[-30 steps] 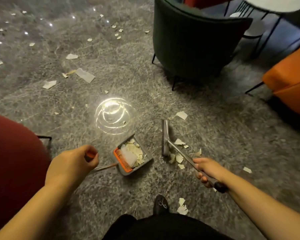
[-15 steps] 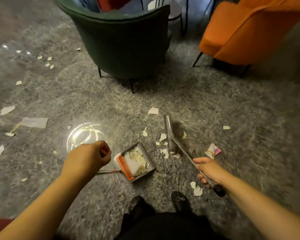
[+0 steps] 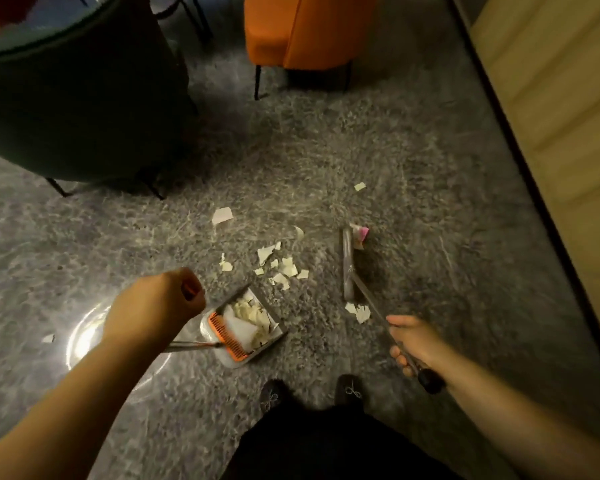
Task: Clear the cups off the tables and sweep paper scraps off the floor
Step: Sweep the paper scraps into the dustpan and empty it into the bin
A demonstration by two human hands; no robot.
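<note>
Orange comb teeth are edging the grey dustpan [image 3: 245, 327], which is lying on the floor just right of the left hand [image 3: 156, 303]; that hand is curling tightly around the pan's upright handle. Torn paper scraps [image 3: 281, 268] are lying beyond the pan's mouth, between the two hands and ahead of both. Further right, the broom head [image 3: 347, 263] is sitting on the floor with its long axis running away from the person, a pink scrap [image 3: 361, 235] touching its far end. The right hand [image 3: 413, 342] is gripping the broom handle, nearer the scraps' right flank, so a leftward sweep looks likely.
</note>
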